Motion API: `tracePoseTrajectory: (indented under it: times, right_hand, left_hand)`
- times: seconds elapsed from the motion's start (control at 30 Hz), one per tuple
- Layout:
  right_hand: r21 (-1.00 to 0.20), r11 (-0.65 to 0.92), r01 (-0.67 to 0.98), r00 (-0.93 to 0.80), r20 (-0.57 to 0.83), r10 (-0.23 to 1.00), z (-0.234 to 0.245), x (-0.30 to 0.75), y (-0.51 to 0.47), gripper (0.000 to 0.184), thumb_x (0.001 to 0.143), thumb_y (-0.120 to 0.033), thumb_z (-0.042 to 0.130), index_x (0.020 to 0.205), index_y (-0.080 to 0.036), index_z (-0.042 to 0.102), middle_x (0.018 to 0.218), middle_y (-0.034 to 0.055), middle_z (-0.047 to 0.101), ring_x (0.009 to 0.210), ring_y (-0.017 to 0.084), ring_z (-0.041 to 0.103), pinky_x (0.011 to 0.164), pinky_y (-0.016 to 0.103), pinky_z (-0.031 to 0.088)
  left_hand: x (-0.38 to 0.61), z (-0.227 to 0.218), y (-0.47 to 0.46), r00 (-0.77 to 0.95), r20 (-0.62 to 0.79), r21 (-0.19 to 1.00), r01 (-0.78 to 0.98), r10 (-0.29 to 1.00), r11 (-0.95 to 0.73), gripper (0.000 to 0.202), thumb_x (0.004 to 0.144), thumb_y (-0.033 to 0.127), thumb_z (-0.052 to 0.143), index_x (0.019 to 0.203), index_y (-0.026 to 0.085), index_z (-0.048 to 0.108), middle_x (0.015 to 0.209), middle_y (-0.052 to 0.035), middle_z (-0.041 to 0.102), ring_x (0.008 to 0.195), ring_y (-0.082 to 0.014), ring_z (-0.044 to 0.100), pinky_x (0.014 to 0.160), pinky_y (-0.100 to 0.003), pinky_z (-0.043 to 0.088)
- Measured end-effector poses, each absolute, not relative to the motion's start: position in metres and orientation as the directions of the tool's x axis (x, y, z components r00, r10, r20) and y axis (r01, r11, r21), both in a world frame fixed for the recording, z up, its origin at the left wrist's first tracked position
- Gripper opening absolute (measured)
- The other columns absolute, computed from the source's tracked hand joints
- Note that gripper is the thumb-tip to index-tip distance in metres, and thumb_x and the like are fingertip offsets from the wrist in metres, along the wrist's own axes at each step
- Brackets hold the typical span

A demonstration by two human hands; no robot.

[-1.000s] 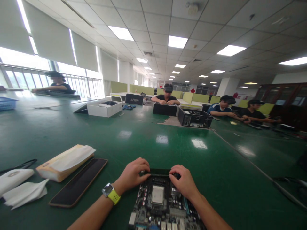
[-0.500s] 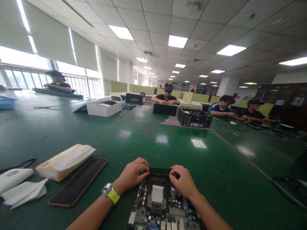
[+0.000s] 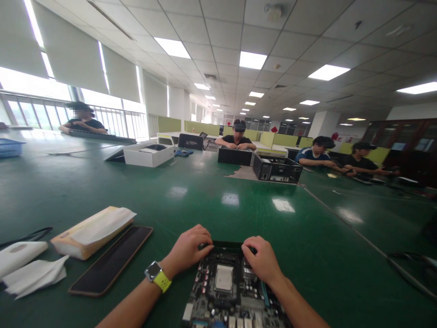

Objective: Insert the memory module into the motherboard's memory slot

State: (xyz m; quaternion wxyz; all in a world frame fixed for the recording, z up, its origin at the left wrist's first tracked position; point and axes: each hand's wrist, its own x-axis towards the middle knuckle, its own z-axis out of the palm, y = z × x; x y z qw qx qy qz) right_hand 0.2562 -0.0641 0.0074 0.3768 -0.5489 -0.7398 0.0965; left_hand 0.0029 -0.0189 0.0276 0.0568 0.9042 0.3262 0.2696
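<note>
A computer motherboard (image 3: 211, 298) lies in front of me at the bottom of the view, its near edge cut off by the frame. A square silver processor (image 3: 224, 278) sits in the socket at its upper middle. My left hand (image 3: 191, 244) is closed at the far left corner of the board, thumb and fingertips together on it. At the far right corner, my right hand (image 3: 261, 255) pinches the board in the same way; its curled fingers hide part of that corner. A watch with a yellow-green strap (image 3: 157, 275) is on my left wrist.
Left of the board lie a phone (image 3: 112, 259), a tissue pack (image 3: 94, 230), a crumpled tissue (image 3: 36, 275) and a white device (image 3: 22, 257). Farther off are a white box (image 3: 148, 156) and an open computer case (image 3: 278, 169). Several people sit around the green table (image 3: 191, 205).
Both my hands stay almost still at the board's far corners. At the far left, the person's long dark panel has shifted to the right, and their arms have moved.
</note>
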Motion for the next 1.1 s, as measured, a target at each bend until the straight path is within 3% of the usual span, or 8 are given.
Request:
tracePoseTrajectory:
  times: [0.23,0.47,0.67,1.1]
  right_hand:
    - [-0.55,0.379,0.744,-0.112,0.456,0.883,0.0076,0.2563,-0.0645,0.017,0.08,-0.022,0.055,0.07,-0.021,0.068,0.078,0.0007,0.069,0.077,0.017,0.058,0.075,0.027,0.04]
    - [-0.535,0.378,0.755,-0.108,0.467,0.878,0.0068,0.2567,-0.0637,0.026,0.084,-0.023,0.05,0.07,-0.022,0.072,0.081,0.0007,0.073,0.079,0.017,0.06,0.076,0.026,0.041]
    - [-0.52,0.353,0.778,-0.098,0.454,0.886,0.0056,0.2574,-0.0637,0.027,0.085,-0.025,0.05,0.071,-0.024,0.073,0.081,0.0002,0.073,0.079,0.017,0.061,0.076,0.026,0.041]
    - [-0.508,0.346,0.789,-0.104,0.443,0.89,0.004,0.2571,-0.0646,0.016,0.079,-0.026,0.055,0.071,-0.023,0.068,0.079,-0.0002,0.07,0.078,0.017,0.059,0.077,0.026,0.041]
  left_hand:
    - [0.002,0.0276,-0.018,0.64,0.452,0.241,0.582,0.621,-0.776,0.012,0.085,0.024,0.059,0.077,0.02,0.067,0.084,-0.0021,0.064,0.083,-0.0173,0.055,0.074,-0.027,0.044]
    - [0.0041,0.031,-0.0191,0.674,0.444,0.12,0.608,0.59,-0.785,0.017,0.087,0.028,0.057,0.075,0.019,0.065,0.08,-0.0025,0.062,0.083,-0.0185,0.052,0.073,-0.029,0.041]
    - [0.0055,0.0311,-0.0201,0.675,0.424,0.091,0.632,0.604,-0.77,0.018,0.086,0.033,0.059,0.075,0.02,0.065,0.078,-0.0022,0.061,0.081,-0.0188,0.052,0.071,-0.029,0.04]
    - [0.0041,0.0302,-0.0211,0.684,0.421,0.192,0.574,0.595,-0.796,0.007,0.081,0.027,0.064,0.078,0.021,0.065,0.093,-0.0022,0.063,0.088,-0.0186,0.054,0.076,-0.028,0.045]
